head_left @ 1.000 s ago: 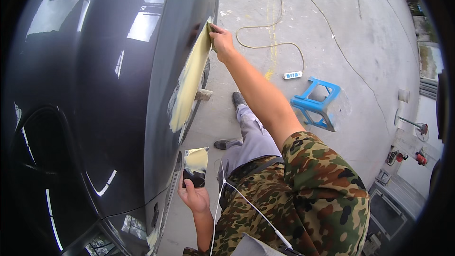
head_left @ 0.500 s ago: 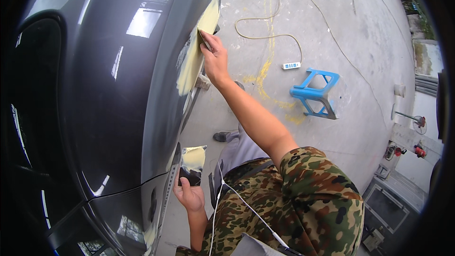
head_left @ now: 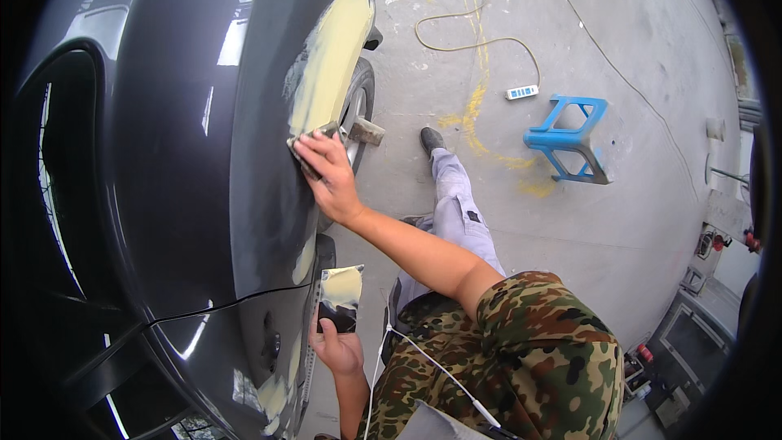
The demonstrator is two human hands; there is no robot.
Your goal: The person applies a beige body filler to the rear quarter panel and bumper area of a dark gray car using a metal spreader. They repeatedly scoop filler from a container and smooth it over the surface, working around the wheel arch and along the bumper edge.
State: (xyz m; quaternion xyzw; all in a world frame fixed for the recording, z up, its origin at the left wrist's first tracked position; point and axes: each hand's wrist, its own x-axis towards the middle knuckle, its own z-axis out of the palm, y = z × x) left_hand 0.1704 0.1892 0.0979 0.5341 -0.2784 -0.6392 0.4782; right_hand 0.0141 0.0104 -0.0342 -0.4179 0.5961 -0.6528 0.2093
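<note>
A dark grey car (head_left: 179,163) fills the left side, with a long pale-yellow filler patch (head_left: 330,49) along its panel. My right hand (head_left: 330,183) grips a thin scraper (head_left: 297,151) pressed on the panel at the patch's lower end, its fingers spread over the tool. Lower down, beside the bodywork, my left hand (head_left: 340,350) holds a small square board (head_left: 342,285) with yellow paste on its upper part and a dark lower part. Smaller smears of filler mark the panel near both hands.
A block (head_left: 369,132) sits by the car's wheel (head_left: 358,81). My legs (head_left: 452,195) stand on the concrete floor. To the right are a blue plastic stool (head_left: 566,138) and a white power strip (head_left: 522,92) with a looping cable. Metal equipment (head_left: 676,342) lines the right edge.
My right hand and scraper have travelled down the panel toward me, from the upper part of the patch to its lower end. The filler there is uncovered. My left hand still holds the board.
</note>
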